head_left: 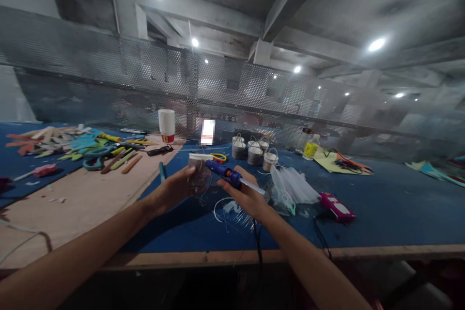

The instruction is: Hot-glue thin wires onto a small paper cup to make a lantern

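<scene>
My left hand [173,190] is closed around a small clear cup [198,173] with a white rim, held above the blue table cover [381,208]. My right hand [244,194] grips a blue glue gun [227,173], its nozzle pointing left at the cup's rim. A clear glue stick pokes out of the gun's back end toward the right. The gun's black cord hangs down over the table's front edge. Beneath my hands lie loose loops of thin white cord [222,206].
Several small cord-wrapped cups with handles [254,152] stand behind my hands. Clear plastic bags [292,186] and a pink-and-white box [337,207] lie to the right. A stack of paper cups [166,125], scissors and coloured sticks [87,147] sit on the wooden board [80,198] at left. Two bottles [308,144] stand at the back.
</scene>
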Tool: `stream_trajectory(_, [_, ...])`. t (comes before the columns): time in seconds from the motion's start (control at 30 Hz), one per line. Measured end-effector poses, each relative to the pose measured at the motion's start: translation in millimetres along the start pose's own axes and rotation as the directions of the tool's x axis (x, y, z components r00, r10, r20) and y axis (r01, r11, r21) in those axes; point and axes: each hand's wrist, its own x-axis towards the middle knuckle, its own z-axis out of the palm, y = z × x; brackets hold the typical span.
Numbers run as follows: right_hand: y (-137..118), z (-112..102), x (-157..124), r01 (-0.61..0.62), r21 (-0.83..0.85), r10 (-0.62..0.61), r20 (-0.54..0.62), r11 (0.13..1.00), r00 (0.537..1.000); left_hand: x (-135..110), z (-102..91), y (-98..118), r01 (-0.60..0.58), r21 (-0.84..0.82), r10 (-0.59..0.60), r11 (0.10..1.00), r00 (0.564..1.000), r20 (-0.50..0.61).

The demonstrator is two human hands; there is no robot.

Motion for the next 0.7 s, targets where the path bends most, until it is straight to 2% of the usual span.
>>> stream_trajectory(0.33, [11, 2, -3, 0.054, -0.123, -0.051, 0.023, 0.991, 0.998, -2, 5.4, 1, -0.023, 0.028, 0.024, 0.999, 0.999, -0.044])
stream_trajectory(0.7, [10, 1, -4, 0.069, -0.138, -0.067, 0.017, 0.988, 0.998, -3, 6.1, 2, -0.029, 0.035, 0.031, 0.999, 0.998, -0.053])
